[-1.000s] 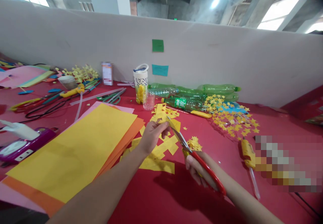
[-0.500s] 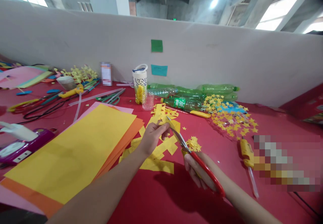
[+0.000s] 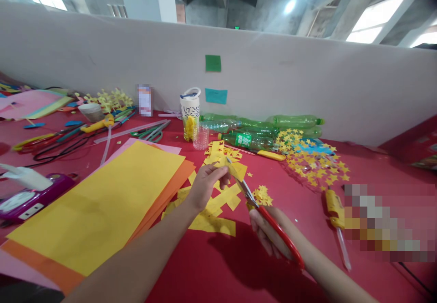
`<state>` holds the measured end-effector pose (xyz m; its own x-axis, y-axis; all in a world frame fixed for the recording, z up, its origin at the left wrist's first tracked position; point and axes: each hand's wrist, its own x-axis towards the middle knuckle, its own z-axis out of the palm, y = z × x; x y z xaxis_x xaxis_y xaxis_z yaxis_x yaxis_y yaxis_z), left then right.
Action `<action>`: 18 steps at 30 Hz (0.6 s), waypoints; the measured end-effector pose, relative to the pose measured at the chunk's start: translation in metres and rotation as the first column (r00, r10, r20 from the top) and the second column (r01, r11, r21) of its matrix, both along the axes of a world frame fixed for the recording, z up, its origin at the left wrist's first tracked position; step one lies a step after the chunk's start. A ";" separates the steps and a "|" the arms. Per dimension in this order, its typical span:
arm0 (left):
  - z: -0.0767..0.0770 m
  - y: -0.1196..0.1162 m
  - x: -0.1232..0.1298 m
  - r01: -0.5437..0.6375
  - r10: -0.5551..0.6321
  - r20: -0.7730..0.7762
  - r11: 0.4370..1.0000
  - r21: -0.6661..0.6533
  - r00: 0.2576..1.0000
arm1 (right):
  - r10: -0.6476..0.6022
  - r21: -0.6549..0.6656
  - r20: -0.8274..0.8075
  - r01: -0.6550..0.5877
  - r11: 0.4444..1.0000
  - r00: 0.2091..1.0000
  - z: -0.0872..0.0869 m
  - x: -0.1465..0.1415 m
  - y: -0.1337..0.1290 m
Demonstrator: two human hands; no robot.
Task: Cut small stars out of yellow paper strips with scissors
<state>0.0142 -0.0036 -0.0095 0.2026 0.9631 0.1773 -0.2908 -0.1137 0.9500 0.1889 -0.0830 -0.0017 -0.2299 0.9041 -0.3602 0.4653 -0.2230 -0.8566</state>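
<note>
My left hand point(image 3: 206, 184) pinches a small piece of yellow paper point(image 3: 238, 170) above the middle of the table. In my right hand point(image 3: 268, 230) are red-handled scissors point(image 3: 278, 232), their blades pointing up and left. The blades meet the paper close to my left fingertips; how far they cut into it I cannot tell. Beneath my hands lie several yellow paper strips point(image 3: 218, 224). A small heap of cut yellow stars point(image 3: 262, 196) sits just behind the scissors, and a single star point(image 3: 250, 174) lies beside the strips.
Yellow sheets point(image 3: 102, 198) over orange ones cover the left side. A purple power strip point(image 3: 37, 198) is at the far left. Green plastic bottles point(image 3: 259, 132) and a white tumbler point(image 3: 190, 112) stand or lie along the partition. At right are star sprays point(image 3: 314, 162) and a yellow glue gun point(image 3: 334, 207).
Both hands keep almost the same place. The yellow paper at the scissor blades shows slightly more to the right, and the whole view has shifted a little.
</note>
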 end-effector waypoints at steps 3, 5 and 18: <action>0.002 0.002 0.000 -0.046 0.046 0.042 0.999 0.001 0.998 | 0.004 0.010 0.017 -0.005 1.000 1.000 0.001 0.000 0.001; 0.004 0.003 -0.001 -0.086 0.087 0.075 0.996 -0.009 0.993 | 0.010 0.010 0.030 -0.011 1.000 0.999 0.003 0.001 0.002; 0.016 0.003 -0.007 -0.176 0.177 -0.046 0.984 0.021 0.983 | 0.070 0.054 0.017 -0.071 0.996 0.997 -0.004 0.010 0.001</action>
